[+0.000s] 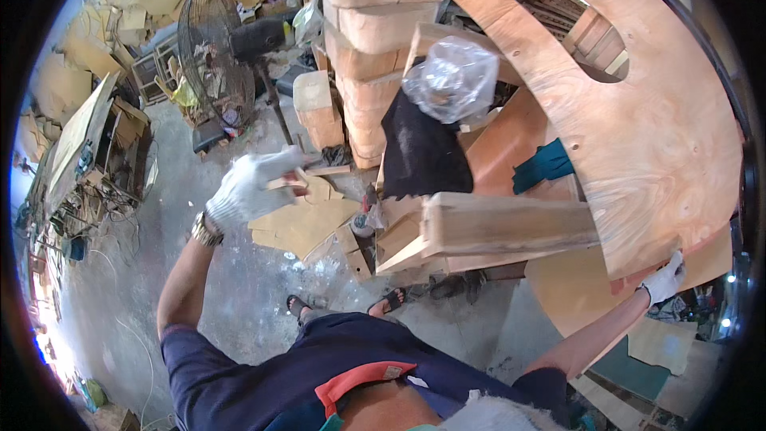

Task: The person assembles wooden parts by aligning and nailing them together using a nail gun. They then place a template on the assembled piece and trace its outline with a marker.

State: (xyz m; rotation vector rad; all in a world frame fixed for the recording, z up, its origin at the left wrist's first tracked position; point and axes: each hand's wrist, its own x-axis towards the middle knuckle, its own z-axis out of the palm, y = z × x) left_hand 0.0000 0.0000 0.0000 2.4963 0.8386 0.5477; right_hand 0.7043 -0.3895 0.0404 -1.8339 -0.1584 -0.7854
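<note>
My left hand (257, 182), in a white knit glove with bare fingertips showing, is raised over the floor at centre left. Its fingers are apart, and I see nothing held in them. Far to the right, my gloved right hand (664, 279) grips the lower edge of a large curved plywood panel (662, 140). The panel has a rounded cut-out at its far side and leans over a wooden frame (511, 223). Part of the right hand's grip is hidden by the panel edge.
A black cloth (427, 148), a clear plastic bag (453, 78) and a teal cloth (544, 166) lie on the frame. Behind it rises a stack of curved wooden pieces (367, 32). A pedestal fan (215, 52) stands far left. Yellowish sheets (307, 219) lie on the floor.
</note>
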